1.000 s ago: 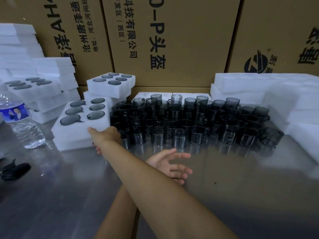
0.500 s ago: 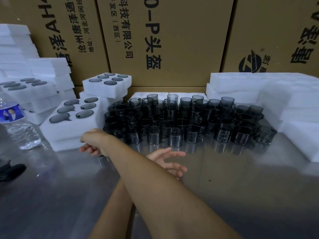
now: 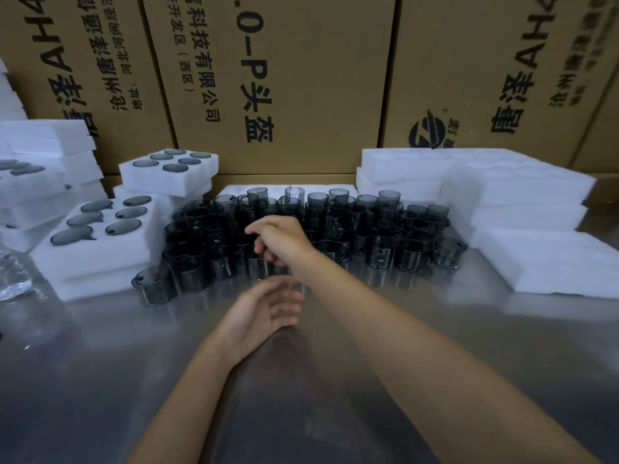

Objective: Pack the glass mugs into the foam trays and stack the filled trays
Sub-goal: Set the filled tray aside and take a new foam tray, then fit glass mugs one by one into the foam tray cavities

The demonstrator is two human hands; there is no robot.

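Several dark smoked-glass mugs (image 3: pixel 335 229) stand crowded together on the steel table (image 3: pixel 435 346). One mug (image 3: pixel 154 287) stands apart at the front left corner of the group. To its left a white foam tray (image 3: pixel 90 249) holds several mugs in its holes and tops a short stack. Behind it a second filled tray (image 3: pixel 169 177) sits on a taller stack. My right hand (image 3: pixel 281 239) hovers over the front middle mugs, fingers loosely curled downward, gripping nothing that I can see. My left hand (image 3: pixel 264 309) lies open just in front of the front row.
Empty white foam trays (image 3: pixel 502 189) are piled at the right, and one lies flat in front of them (image 3: pixel 549 262). More foam stacks (image 3: pixel 43 162) stand far left. A water bottle (image 3: pixel 10 279) sits at the left edge. Tall cardboard boxes (image 3: pixel 284 78) wall the back.
My right hand has left the front of the filled tray at the left and swung right, over the middle mugs. My left hand has stayed in front of the mugs.
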